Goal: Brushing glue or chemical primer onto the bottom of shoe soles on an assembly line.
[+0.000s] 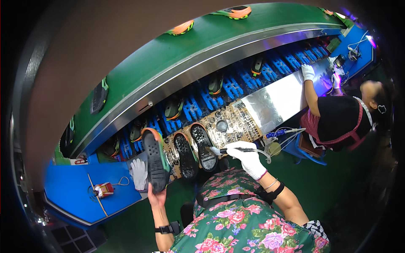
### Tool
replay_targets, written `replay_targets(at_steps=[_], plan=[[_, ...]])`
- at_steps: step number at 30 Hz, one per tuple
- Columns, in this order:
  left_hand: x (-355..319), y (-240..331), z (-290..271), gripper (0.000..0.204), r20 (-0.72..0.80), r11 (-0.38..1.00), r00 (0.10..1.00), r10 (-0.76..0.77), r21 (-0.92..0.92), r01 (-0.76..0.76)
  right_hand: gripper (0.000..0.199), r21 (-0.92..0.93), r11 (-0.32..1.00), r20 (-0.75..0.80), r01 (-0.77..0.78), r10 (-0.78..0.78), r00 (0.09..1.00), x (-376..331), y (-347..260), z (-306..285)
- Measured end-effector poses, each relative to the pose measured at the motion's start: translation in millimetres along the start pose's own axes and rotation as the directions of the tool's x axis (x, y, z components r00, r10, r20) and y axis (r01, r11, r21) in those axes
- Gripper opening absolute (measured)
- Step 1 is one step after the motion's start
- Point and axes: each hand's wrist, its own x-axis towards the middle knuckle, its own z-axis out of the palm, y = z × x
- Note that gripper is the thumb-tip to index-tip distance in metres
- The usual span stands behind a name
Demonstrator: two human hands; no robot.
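Note:
My left hand (pixel 156 198), bare, grips the lower end of a dark shoe sole (pixel 155 158) with an orange and green edge, held up at the left of the bench. In a white glove, my right hand (pixel 246 155) is closed round a brush (pixel 219 150). Its bristles reach a shoe sole (pixel 204 145) that lies on the cardboard and looks wet and shiny inside. Left of that one rests another shiny black sole (pixel 185 155), close to the raised sole. A small round dish (pixel 222 125) sits on the cardboard (pixel 236 122) beyond the brush.
Blue racks (pixel 232 87) carrying several soles run behind the bench, below a green conveyor belt (pixel 139 69) with more soles. A loose glove (pixel 139 173) lies by the blue table (pixel 69 185) at left. On the right a co-worker (pixel 337 120) leans over the metal plate (pixel 270 107).

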Motion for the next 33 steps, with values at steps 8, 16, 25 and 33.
replay_targets(at_steps=[8, 16, 25, 33], plan=[[19.9, 73.4, 215.8, 0.052, 0.348, 0.951, 0.902, 0.254, -0.259, -0.168, 0.017, -0.008, 1.0, -0.023, 0.015, -0.015, 1.0, -4.1, -2.6, -2.6], [122.4, 84.2, 339.4, 0.068, 0.324, 0.987, 0.935, 0.146, -0.118, -0.113, 0.018, -0.049, 0.996, -0.06, 0.071, -0.074, 0.995, -15.2, -11.9, -13.3], [145.9, 83.4, 376.9, 0.12, 0.484, -0.004, 0.458, 0.745, 0.69, -0.723, 0.021, 0.023, 0.996, -0.203, 0.085, -0.079, 0.976, -16.2, -12.3, -34.6], [202.9, 96.4, 392.9, 0.125, 0.575, -0.328, 0.41, 0.708, 0.782, -0.53, 0.02, 0.181, 0.984, -0.151, -0.001, 0.029, 0.988, -9.5, -16.5, -35.5]])
